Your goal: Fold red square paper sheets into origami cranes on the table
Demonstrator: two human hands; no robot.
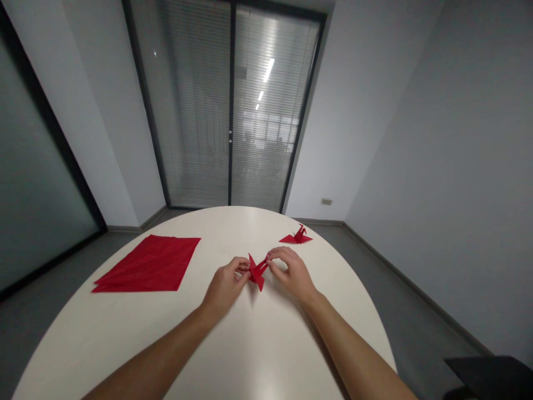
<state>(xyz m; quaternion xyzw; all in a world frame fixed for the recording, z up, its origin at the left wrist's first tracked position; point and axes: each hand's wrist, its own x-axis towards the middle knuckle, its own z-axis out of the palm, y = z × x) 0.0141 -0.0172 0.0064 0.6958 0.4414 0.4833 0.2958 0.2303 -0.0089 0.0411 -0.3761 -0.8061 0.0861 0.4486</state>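
A red folded paper crane [257,271] is held between my two hands above the middle of the table. My left hand [227,283] pinches its left side between thumb and fingers. At the other end, the thumb and fingertips of my right hand [292,273] close on a thin, pointed part of the same crane. Its wings stick out up and down between the hands. Beyond my right hand, a second red paper crane [298,235] sits on the table with its wings spread.
The round white table [250,344] fills the foreground. Red paper sheets [147,264] lie stacked, slightly fanned, on its left side. Behind stand a glass door with blinds [200,111] and grey walls. A black object [491,372] shows at the lower right, off the table.
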